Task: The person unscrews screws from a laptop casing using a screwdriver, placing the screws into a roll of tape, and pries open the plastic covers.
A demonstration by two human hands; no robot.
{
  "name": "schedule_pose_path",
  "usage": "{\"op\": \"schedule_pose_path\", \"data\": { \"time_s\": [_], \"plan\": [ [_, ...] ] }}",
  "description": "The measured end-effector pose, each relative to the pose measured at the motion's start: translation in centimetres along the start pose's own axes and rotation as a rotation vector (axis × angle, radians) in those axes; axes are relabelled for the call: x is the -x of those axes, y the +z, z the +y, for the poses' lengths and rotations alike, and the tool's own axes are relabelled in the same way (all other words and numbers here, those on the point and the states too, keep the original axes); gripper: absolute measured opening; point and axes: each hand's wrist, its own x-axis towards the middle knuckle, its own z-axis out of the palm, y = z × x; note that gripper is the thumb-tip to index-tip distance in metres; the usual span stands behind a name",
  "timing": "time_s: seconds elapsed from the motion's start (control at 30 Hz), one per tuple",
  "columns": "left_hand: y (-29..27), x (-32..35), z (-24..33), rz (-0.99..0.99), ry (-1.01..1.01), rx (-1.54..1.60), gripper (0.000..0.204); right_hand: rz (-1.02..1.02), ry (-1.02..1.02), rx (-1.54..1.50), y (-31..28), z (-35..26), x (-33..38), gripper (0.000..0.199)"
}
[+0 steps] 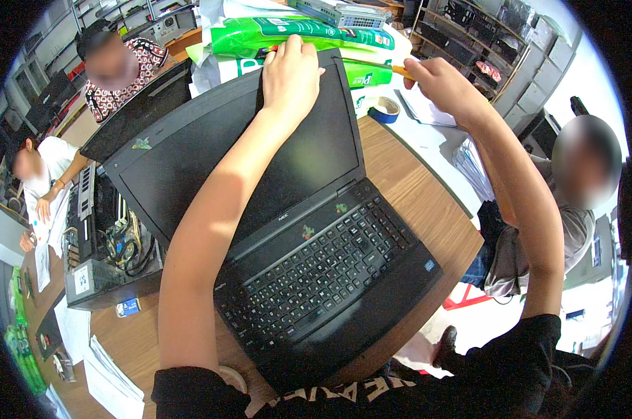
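A black laptop [316,279] lies opened out on the wooden table, its keyboard towards me and its dark screen tilted back. My left hand [291,80] grips the screen's top edge, fingers curled over it. To the right of that edge, my right hand [445,87] is closed round the orange handle of what looks like a screwdriver [401,71]. Its thin shaft points left, towards the screen's upper right corner. Whether the tip touches the frame I cannot tell.
Green and white plastic packs [302,35] lie behind the screen. A tape roll [384,109] and papers [427,108] are at the right. An uncovered computer case [113,258] with loose cables stands left of the laptop. Two people sit across at the left, another person at the right.
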Motion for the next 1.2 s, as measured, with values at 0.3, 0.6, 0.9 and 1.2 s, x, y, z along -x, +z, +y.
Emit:
{"op": "schedule_pose_path", "data": {
  "time_s": [0.3,0.6,0.9,1.2],
  "plan": [
    [0.1,0.3,-0.4,0.039,0.025,0.032,0.035,0.348,-0.55,0.419,0.6,-1.0,-0.7,0.023],
    [1.1,0.2,-0.2,0.074,-0.001,0.022,0.032,0.395,-0.608,0.654,-0.3,-0.2,-2.7,0.026],
    [1.6,0.4,-0.8,0.076,-0.013,0.021,0.03,-0.159,-0.116,-0.021,-1.5,-1.8,-2.8,0.025],
    [1.2,0.4,-0.4,0.17,0.038,-0.012,0.024,0.386,-0.993,0.86,-0.3,-1.6,-2.7,0.012]
  ]
}}
